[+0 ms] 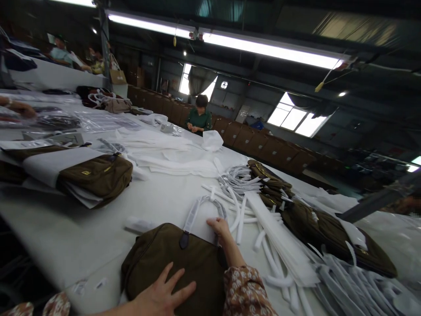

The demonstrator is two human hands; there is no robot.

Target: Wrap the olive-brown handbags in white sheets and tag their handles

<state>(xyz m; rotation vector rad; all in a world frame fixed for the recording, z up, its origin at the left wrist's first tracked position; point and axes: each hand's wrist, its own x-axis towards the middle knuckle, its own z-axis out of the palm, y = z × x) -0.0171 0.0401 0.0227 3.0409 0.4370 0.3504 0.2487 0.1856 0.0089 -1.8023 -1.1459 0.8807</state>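
A: Bottom centre: left hand (162,294) lay flat, fingers spread, on the brown bag (174,263), apparently pinning it to the table (82,237).

B: Right hand?

A: Right hand (219,228) was at the bag's top edge, fingertips curled onto the wrapped handle (204,208), seemingly steadying it.

B: Contents?

A: Bag closed; contents unseen. Mid-right: loose white wrap strips (263,228) beside stacked brown bags (315,228). Upper centre: a person in green (199,117) before cardboard boxes (250,138).
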